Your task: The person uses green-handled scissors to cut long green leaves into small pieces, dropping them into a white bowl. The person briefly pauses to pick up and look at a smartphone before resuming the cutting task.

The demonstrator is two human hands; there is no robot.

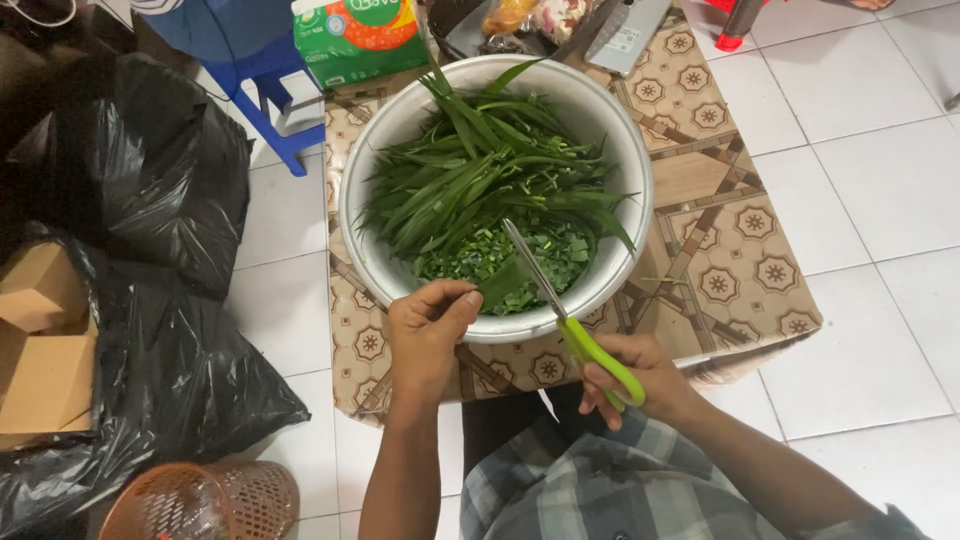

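I watch from the head cam. The left hand pinches a bunch of long green leaves at the near rim of the big metal bowl; thumb and fingers are closed together on the leaf ends, just over the edge. The right hand holds the scissors by the green handles, fingers wrapped through and around them. The blades point up-left into the bowl and cross the leaf strip very near the left thumb. Blades look nearly together, but I cannot tell exactly bc the leaf covers the crossing point.

Risks, as I judge:
- Blade tip is close to the left fingertips. If the pinch slides fwd, a nick of the thumb is possible.
- The bowl sits on a small patterned table and its rim reaches close to the near edge; a downward push on this rim could tip it.
- Cut pieces lie at the bottom near side; some could jump out over the low rim to the tiled floor.

Hard to see:
- Right-hand fingers inside the handle loops are mostly hidden.
- The uncut leaves pile up, so depth of the bowl is unclear.
- Items at the top edge (green box, packets) are cut off.
- Black plastic bags at left hide what is under them; the orange basket is only partly in frame.
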